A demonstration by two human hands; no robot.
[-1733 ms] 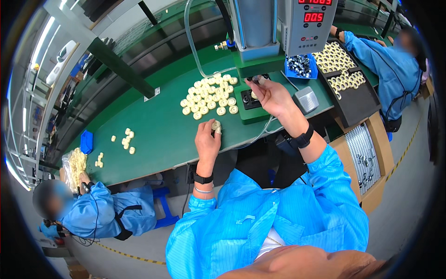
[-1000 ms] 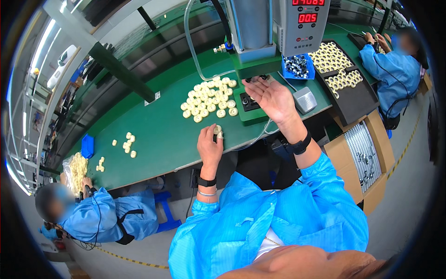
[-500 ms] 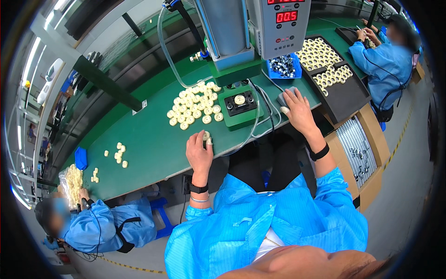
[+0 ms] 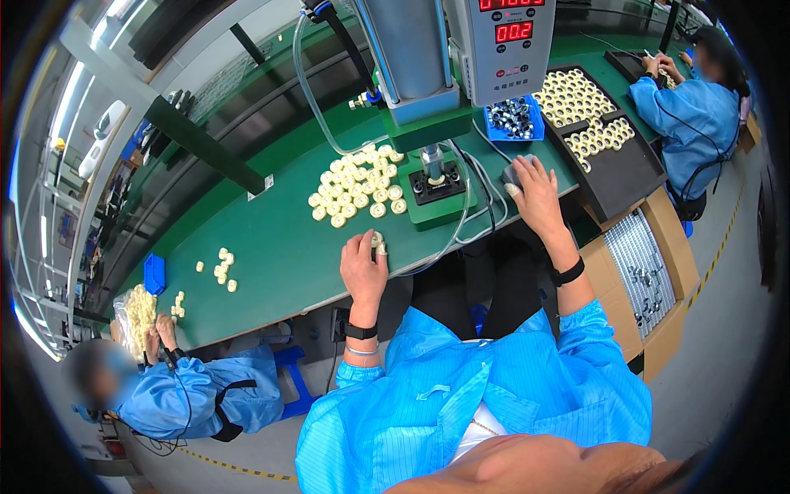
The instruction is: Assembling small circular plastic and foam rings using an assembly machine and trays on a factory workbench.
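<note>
My left hand (image 4: pixel 363 267) rests at the table's front edge, with its fingers closed on a small round cream plastic part (image 4: pixel 378 239). My right hand (image 4: pixel 539 198) lies over a grey palm-sized control (image 4: pixel 510 174), fingers stretched out on top of it. Between the hands stands a green bench press (image 4: pixel 424 129). Its metal ram (image 4: pixel 432 158) is down on the black fixture (image 4: pixel 424 193), where a bit of a cream part shows beneath it. A heap of similar cream parts (image 4: pixel 354 185) lies left of the press.
A blue bin (image 4: pixel 516 136) of metal pieces and a black tray (image 4: pixel 621 177) with rows of cream parts stand right. An open carton (image 4: pixel 668 247) sits below. Tubes and cables (image 4: pixel 494 202) loop beside the press. Co-workers (image 4: pixel 193 395) sit at both ends of the green table.
The press ram has come down onto the cream part in the fixture. The view has shifted slightly. Both my hands keep their places, and the co-worker at left now shows both hands.
</note>
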